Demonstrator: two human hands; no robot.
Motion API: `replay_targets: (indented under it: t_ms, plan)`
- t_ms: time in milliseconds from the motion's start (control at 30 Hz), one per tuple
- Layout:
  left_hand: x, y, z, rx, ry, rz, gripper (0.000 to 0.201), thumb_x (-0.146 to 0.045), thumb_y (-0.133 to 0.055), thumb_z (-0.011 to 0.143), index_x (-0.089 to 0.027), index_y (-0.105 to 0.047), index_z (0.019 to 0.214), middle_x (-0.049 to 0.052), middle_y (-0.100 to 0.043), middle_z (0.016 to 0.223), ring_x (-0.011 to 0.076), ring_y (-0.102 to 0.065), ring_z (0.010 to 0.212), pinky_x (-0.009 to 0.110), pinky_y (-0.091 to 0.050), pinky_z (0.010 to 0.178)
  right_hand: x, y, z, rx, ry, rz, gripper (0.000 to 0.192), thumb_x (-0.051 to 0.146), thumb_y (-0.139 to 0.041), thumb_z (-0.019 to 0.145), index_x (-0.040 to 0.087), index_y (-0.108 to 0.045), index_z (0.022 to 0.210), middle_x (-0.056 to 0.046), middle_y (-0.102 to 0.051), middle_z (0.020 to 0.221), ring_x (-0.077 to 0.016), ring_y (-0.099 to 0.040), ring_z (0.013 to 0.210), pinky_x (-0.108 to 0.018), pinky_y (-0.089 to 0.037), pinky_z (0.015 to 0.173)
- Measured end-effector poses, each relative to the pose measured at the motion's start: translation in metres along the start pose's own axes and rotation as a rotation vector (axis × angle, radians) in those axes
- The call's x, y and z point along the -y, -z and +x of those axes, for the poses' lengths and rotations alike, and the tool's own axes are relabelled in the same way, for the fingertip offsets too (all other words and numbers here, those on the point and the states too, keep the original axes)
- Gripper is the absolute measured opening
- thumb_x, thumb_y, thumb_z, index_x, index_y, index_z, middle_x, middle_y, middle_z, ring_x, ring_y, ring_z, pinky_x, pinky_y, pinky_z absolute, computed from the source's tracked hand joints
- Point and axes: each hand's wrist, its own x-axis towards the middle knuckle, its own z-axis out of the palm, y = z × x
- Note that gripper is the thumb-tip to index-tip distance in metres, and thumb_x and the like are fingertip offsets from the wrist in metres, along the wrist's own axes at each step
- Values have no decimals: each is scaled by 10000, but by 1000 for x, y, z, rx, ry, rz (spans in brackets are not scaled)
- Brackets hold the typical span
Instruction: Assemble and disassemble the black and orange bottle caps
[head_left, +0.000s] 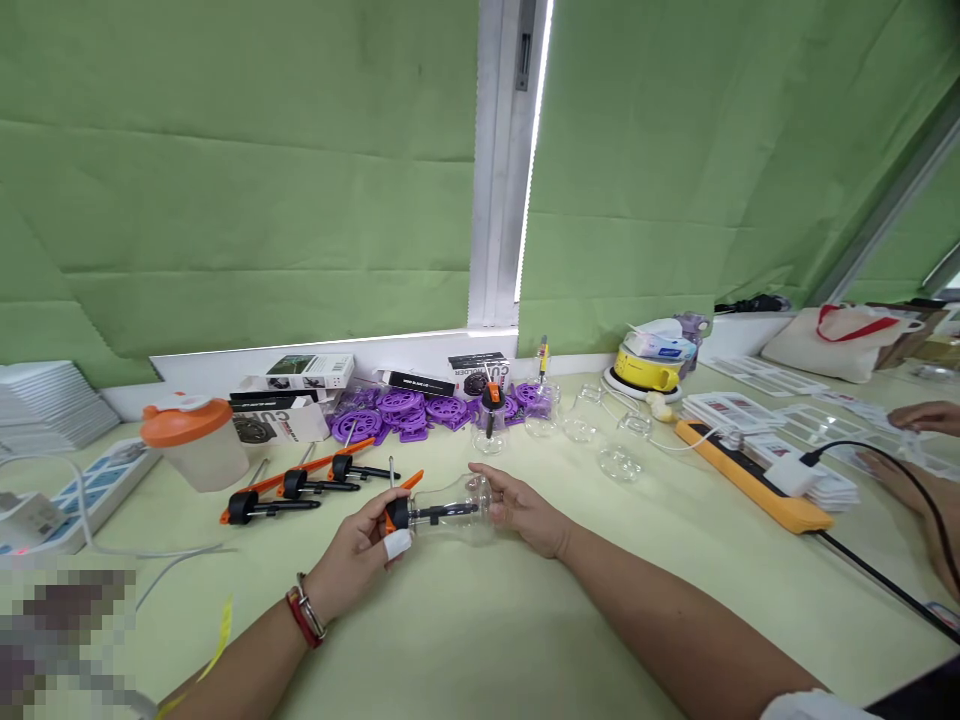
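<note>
A clear waisted bottle (444, 497) lies sideways above the table, its base gripped by my right hand (529, 513). My left hand (347, 562) pinches the black-and-orange cap (398, 513) at the bottle's mouth, with a white wrap on the thumb. A black stem runs from the cap inside the bottle, and a metal tube and an orange lever stick out from it. Whether the cap is fastened I cannot tell. Beyond my left hand lie three similar cap assemblies (300, 484). Another clear bottle with such a cap (492, 398) stands upright.
Behind are purple wheel-patterned pieces (401, 404) and printed boxes (279, 420). An orange-lidded cup (196, 450) and a white power strip (112, 485) stand left. Several clear bottles (619, 462) and an orange power strip (750, 480) lie right. A co-worker's hands (900, 475) are far right.
</note>
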Motion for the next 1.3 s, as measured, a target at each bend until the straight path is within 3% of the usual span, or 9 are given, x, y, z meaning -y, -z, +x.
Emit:
replay_targets:
  t_ms: [133,233,367,467,600,767,900,1067,1300]
  plan:
    - [3,-1,0,3,-53,-1,572,-389,-708,680,-217,-550,1202,12,-545,890,126,-485,706,245,-422,617,3,-2,3,-61,-27,-59,646,629,-508,812,204,-504,1298,-93,-602,1053,-221,-549,955,-432,-383,923]
    - [6,-2,0,24,-33,-25,582,-379,-692,706,-206,-504,1229,-2,-511,852,109,-452,653,241,-414,579,1,-2,3,-63,-23,-112,669,674,-420,824,194,-534,1276,-105,-601,1073,-242,-540,978,-444,-373,936]
    - [6,-2,1,18,-25,-48,597,-365,-691,713,-184,-476,1239,-6,-496,832,104,-449,636,250,-413,582,1,-1,-1,-15,23,-57,714,599,-556,799,301,-347,1413,-90,-342,1436,-248,-414,1198,-442,-300,1019]
    - [4,-2,1,5,-18,-52,604,-365,-692,709,-174,-470,1237,-5,-501,832,103,-451,631,250,-408,573,3,-2,-4,24,61,-4,881,451,-715,732,378,-205,1447,-73,-177,1511,-231,-405,1204,-435,-330,994]
    - [4,-1,1,4,-14,-51,585,-367,-689,705,-183,-483,1221,-3,-517,845,105,-464,643,250,-412,577,1,-2,-3,29,37,-7,784,386,-731,735,320,-334,1408,-94,-368,1392,-220,-436,1173,-414,-331,996]
    - [3,-1,0,-6,-26,-39,563,-349,-702,683,-199,-510,1191,-9,-498,852,101,-452,658,242,-414,577,-4,-1,1,-16,-39,15,680,532,-588,813,261,-376,1400,-89,-520,1189,-230,-504,1083,-441,-361,967]
    - [3,-2,1,-13,-13,-59,572,-349,-707,682,-191,-506,1193,-10,-496,819,105,-457,641,242,-417,558,-3,0,0,3,-32,-55,753,616,-517,815,249,-307,1439,-106,-507,1250,-257,-447,1180,-459,-305,1011]
    - [6,-1,2,-10,-13,-73,583,-352,-707,686,-186,-501,1205,-5,-508,802,115,-463,645,243,-421,546,-2,0,-3,54,59,-54,946,465,-722,719,340,-155,1466,-102,-245,1481,-240,-388,1244,-431,-287,1026]
    - [7,0,3,11,-13,-70,585,-338,-706,692,-193,-495,1219,-16,-491,815,90,-434,612,230,-408,541,0,-2,0,35,-13,33,716,472,-679,761,275,-383,1382,-87,-495,1204,-212,-497,1089,-403,-363,962]
